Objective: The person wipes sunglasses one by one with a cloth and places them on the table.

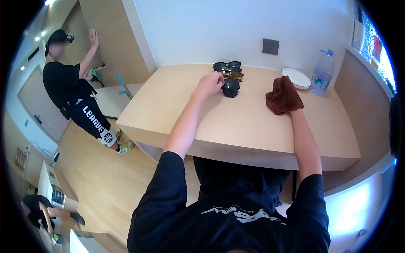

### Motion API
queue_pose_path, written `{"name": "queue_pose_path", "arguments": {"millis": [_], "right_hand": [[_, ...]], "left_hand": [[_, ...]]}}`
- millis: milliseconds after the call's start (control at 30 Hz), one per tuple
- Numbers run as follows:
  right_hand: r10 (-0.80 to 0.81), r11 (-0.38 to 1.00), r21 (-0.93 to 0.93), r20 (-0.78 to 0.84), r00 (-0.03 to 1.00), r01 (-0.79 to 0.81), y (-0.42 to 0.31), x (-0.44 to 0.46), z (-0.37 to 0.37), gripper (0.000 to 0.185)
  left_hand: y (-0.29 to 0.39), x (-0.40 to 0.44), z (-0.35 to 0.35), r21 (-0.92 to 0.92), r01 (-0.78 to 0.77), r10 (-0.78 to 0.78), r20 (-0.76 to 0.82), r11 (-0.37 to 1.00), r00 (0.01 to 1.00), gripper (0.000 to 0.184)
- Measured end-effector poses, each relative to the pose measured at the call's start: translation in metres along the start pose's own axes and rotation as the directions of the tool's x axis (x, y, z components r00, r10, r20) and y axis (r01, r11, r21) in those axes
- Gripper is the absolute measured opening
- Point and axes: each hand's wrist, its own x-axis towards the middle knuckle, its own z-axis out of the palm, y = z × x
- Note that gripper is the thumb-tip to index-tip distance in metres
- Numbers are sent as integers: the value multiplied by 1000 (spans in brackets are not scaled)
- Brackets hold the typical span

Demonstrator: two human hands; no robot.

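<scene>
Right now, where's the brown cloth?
In the head view, the brown cloth is right of centre, at the right forearm's end, just nearer the wearer than the white plate and right of the sunglasses.

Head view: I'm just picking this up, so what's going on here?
The person's left hand is at a row of dark and amber-tinted sunglasses on the table; whether it grips a pair is unclear. The right hand is mostly hidden by a brown cloth. Beyond the cloth sit a white plate and a plastic bottle.
</scene>
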Motion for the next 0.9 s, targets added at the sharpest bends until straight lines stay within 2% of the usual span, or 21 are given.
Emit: {"name": "queue_pose_path", "arguments": {"millis": [33, 67, 100, 133, 167, 233, 267, 333, 367, 433, 467, 533, 667, 733, 767, 800, 833, 900], "right_hand": [[146, 941, 308, 15, 989, -143, 0, -2, 2, 19], [154, 939, 310, 9, 988, -149, 4, -3, 0, 19], [7, 997, 76, 10, 1000, -8, 8, 0, -2, 19], [-137, 977, -161, 48, 989, 143, 7, 3, -4, 19], [-142, 976, -162, 46, 989, 148, 2, 2, 1, 19], [42, 974, 227, -73, 996, -24, -4, -6, 12, 20], [48, 973, 229, -79, 996, -28, 0, -6, 7, 20], [-86, 993, -75, 84, 993, 92, 2, 0, -5, 22], [-84, 993, -74, 80, 993, 90, 0, -2, -1, 22], [56, 976, 211, 18, 998, -58, -5, -5, 6, 22], [51, 977, 209, 16, 999, -53, -7, -3, 7, 22], [60, 975, 215, -18, 998, -55, -10, -6, 9, 24], [53, 965, 260, -52, 997, -37, -10, -3, 9, 22], [-75, 997, 21, 66, 995, 73, 1, 6, -10, 20], [-76, 997, 27, 65, 995, 75, 2, 5, -12, 20], [-148, 968, -188, 107, 983, 166, 2, 4, -15, 19], [-210, 884, -390, 162, 964, 258, 2, 4, -17, 18], [-210, 863, -442, 130, 969, 246, 2, 6, -19, 18]], "left_hand": [[3, -2, 1, 7, 10, -9, -57, 1000, 998, 11], [8, -6, 2, 3, 14, -14, -48, 1000, 999, 11], [13, -5, 2, 7, 9, -8, -63, 1000, 998, 9], [19, -4, 1, 11, 2, -1, -79, 1000, 997, 8], [22, -2, 2, 10, -4, 5, -81, 1000, 997, 8], [26, -6, 7, -37, -38, 34, -109, 999, 993, 10], [26, -8, 9, -41, -36, 32, -102, 999, 994, 10], [28, -5, 10, -40, -61, 57, -96, 997, 994, 11], [28, -5, 10, -41, -62, 58, -91, 997, 994, 11], [30, -5, 10, -59, -89, 81, -133, 994, 988, 13], [31, -2, 9, -61, -94, 85, -136, 994, 987, 13], [36, -3, 9, -127, 4, -21, -136, 992, 990, 13], [39, 0, 6, -127, 5, -32, -213, 992, 977, 14], [34, 1, 6, -90, -10, -11, -239, 996, 971, 13], [33, 0, 4, -85, -11, -9, -235, 996, 972, 13], [33, 1, 1, -89, 9, -28, -220, 996, 975, 13], [32, 4, -3, -93, 26, -45, -206, 995, 978, 12], [17, 16, -1, -50, 32, -41, -202, 998, 979, 10]]}}
